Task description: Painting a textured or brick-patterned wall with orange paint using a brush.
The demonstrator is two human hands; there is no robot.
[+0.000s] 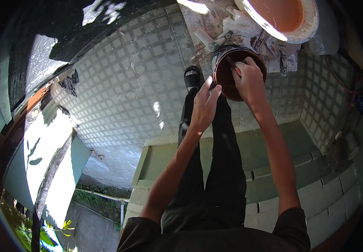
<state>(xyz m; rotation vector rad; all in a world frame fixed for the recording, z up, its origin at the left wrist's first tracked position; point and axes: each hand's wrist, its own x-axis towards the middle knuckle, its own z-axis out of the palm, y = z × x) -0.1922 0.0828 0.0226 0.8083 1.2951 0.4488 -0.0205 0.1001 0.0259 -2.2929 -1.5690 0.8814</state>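
Note:
A round, dark pot [227, 89] with a reddish-brown inside and a pale pattern on its outer wall stands before me. My left hand [204, 105] is at its near left rim, with thumb and fingers against the edge. My right hand [250, 80] reaches into the mouth, its fingers closed round a small hand tool [231, 61]. A bit of orange shows between those fingers. The tool's kind is unclear, and the hand hides most of it.
Behind the pot, a stained board [200, 41] holds a crumpled plastic bag [239, 23] and several tools and scraps. A white-rimmed basin [307, 22] contains orange-brown liquid. My sandalled foot [191, 77] rests on the tiled floor [131, 75]. Below me is a green ledge [165, 160].

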